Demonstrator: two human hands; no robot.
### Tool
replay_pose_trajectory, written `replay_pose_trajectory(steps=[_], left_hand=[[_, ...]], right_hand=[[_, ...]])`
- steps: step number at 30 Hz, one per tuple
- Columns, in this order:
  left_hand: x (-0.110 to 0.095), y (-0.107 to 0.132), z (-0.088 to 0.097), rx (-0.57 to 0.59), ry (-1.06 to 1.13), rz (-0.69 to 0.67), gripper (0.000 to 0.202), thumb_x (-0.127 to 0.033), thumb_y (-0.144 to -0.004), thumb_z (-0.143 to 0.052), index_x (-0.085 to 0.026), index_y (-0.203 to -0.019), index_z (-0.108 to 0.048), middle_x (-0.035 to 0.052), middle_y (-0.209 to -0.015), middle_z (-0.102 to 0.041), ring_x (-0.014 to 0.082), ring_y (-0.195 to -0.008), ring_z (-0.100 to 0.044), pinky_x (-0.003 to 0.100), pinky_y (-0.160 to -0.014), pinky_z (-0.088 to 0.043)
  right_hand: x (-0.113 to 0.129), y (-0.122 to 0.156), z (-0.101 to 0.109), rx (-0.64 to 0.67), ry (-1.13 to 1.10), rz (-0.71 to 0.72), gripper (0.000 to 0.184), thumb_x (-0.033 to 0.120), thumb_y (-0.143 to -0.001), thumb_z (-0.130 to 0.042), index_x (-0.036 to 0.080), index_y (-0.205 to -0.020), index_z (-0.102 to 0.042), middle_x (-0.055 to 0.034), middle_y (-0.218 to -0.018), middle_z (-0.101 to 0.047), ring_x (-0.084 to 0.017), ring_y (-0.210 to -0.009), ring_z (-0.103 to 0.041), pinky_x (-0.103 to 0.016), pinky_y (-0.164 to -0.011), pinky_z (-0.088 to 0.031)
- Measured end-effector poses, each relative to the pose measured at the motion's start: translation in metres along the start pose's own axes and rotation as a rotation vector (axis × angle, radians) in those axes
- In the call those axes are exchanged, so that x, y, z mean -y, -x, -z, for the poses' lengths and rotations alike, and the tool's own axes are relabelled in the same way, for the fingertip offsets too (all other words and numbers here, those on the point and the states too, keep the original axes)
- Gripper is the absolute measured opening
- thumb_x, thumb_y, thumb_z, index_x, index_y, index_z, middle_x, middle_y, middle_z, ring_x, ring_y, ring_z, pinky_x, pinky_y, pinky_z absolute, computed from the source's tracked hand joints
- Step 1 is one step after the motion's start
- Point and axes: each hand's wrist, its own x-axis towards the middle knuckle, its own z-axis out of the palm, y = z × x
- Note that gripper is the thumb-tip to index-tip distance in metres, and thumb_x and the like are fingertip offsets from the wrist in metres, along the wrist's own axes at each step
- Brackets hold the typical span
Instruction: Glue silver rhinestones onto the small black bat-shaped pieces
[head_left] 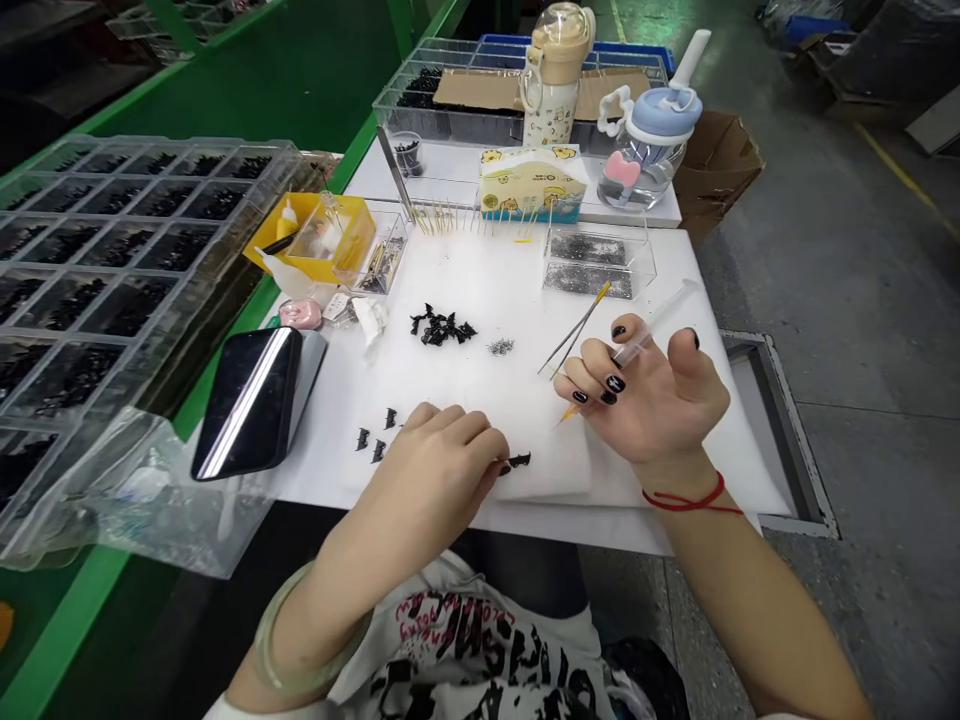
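Note:
My right hand [649,395], palm turned up, has its fingers curled round a clear syringe [637,345] with an orange needle tip [570,412] pointing down left. My left hand [454,455] is closed low over the white foam pad [480,390]; its fingertips are mostly hidden. A small black bat-shaped piece [519,462] sticks out from them on the right. Several similar black pieces [379,450] stand apart to the left of that hand. Farther up the pad are a pile of black pieces [442,327] and a little heap of tiny silvery bits [501,346]. Tweezers [574,330] lie beside my right hand.
A phone [247,400] and a yellow box [319,235] are on the left, beyond them a compartment tray [135,220] of black parts. At the back stand a tissue box [532,185], two drink bottles [559,90] and a clear box [600,262] with dark grit.

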Motion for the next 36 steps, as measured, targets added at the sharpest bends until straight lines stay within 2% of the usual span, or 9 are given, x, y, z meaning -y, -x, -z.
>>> replay_pose_trajectory(steps=[6,11,19,21,23,26,30,33,36], left_hand=[[-0.011,-0.002,-0.009,-0.014,0.03,-0.039,0.019,-0.012,-0.099,-0.066,-0.018,-0.081,-0.068,0.0014,-0.076,-0.069,0.0245,-0.072,-0.066,0.039,-0.068,-0.046],[-0.014,0.0,-0.008,-0.025,0.034,-0.023,0.013,-0.007,-0.089,-0.078,-0.017,-0.092,-0.069,0.0021,-0.083,-0.072,0.0257,-0.075,-0.067,0.039,-0.067,-0.048],[-0.018,-0.007,-0.019,-0.042,0.063,-0.032,0.022,-0.017,-0.097,-0.073,-0.017,-0.076,-0.065,0.0057,-0.077,-0.066,0.0273,-0.075,-0.063,0.04,-0.066,-0.054],[-0.015,-0.006,-0.017,-0.049,0.103,-0.018,0.017,-0.018,-0.097,-0.073,-0.016,-0.082,-0.067,0.0061,-0.083,-0.068,0.0268,-0.079,-0.064,0.04,-0.069,-0.056],[-0.01,-0.005,-0.014,-0.049,0.118,-0.024,0.006,-0.016,-0.098,-0.072,-0.013,-0.104,-0.071,0.0095,-0.096,-0.071,0.0289,-0.088,-0.065,0.043,-0.075,-0.057],[-0.002,-0.007,-0.012,-0.01,0.148,-0.106,0.024,-0.014,-0.102,-0.067,-0.015,-0.125,-0.071,0.0109,-0.11,-0.072,0.0296,-0.095,-0.065,0.046,-0.081,-0.054],[0.0,-0.006,-0.017,-0.035,0.171,-0.106,0.01,-0.017,-0.103,-0.069,-0.015,-0.11,-0.075,0.0094,-0.104,-0.07,0.0273,-0.092,-0.063,0.044,-0.079,-0.051],[-0.007,0.003,-0.02,-0.102,0.177,-0.044,0.014,-0.021,-0.103,-0.071,-0.014,-0.115,-0.072,0.0104,-0.106,-0.069,0.0275,-0.093,-0.062,0.043,-0.079,-0.051],[-0.013,0.011,-0.021,-0.121,0.234,0.013,0.028,-0.02,-0.101,-0.075,-0.013,-0.127,-0.066,0.0107,-0.111,-0.068,0.0275,-0.101,-0.061,0.044,-0.086,-0.053]], right_hand=[[0.0,0.0,0.0,-0.009,-0.019,0.004,0.028,0.056,-0.085,-0.081,0.028,-0.085,-0.081,0.0046,-0.059,-0.041,-0.013,-0.052,-0.03,-0.031,-0.058,-0.042],[0.0,0.0,0.0,0.005,-0.027,0.004,0.027,0.054,-0.085,-0.081,0.028,-0.084,-0.081,0.0042,-0.059,-0.044,-0.013,-0.051,-0.03,-0.032,-0.059,-0.043],[-0.001,0.001,-0.001,0.008,-0.041,0.008,0.02,0.047,-0.089,-0.075,0.028,-0.084,-0.079,0.0042,-0.06,-0.046,-0.014,-0.054,-0.032,-0.032,-0.06,-0.042],[-0.001,0.0,0.0,0.035,-0.044,0.014,0.03,0.057,-0.092,-0.071,0.028,-0.085,-0.077,0.0048,-0.061,-0.044,-0.013,-0.053,-0.03,-0.032,-0.059,-0.04],[-0.002,-0.001,0.001,0.078,-0.055,0.026,0.048,0.074,-0.092,-0.063,0.028,-0.085,-0.074,0.0058,-0.061,-0.041,-0.013,-0.052,-0.027,-0.031,-0.057,-0.038],[0.0,-0.004,0.0,0.159,-0.069,0.058,0.067,0.092,-0.086,-0.054,0.027,-0.071,-0.058,0.007,-0.059,-0.033,-0.013,-0.053,-0.023,-0.031,-0.055,-0.035],[0.011,-0.005,-0.001,0.28,-0.058,-0.012,0.083,0.08,-0.089,-0.069,0.023,-0.065,-0.014,0.0069,-0.058,-0.013,-0.013,-0.055,-0.015,-0.032,-0.056,-0.029],[0.018,-0.006,0.004,0.382,-0.088,-0.087,0.08,0.068,-0.101,-0.063,0.023,-0.068,-0.005,0.006,-0.057,-0.007,-0.014,-0.055,-0.013,-0.033,-0.058,-0.029],[0.019,-0.008,0.01,0.558,-0.108,-0.087,0.072,0.075,-0.108,-0.032,0.024,-0.065,-0.006,0.0048,-0.055,-0.012,-0.013,-0.054,-0.017,-0.033,-0.059,-0.031]])
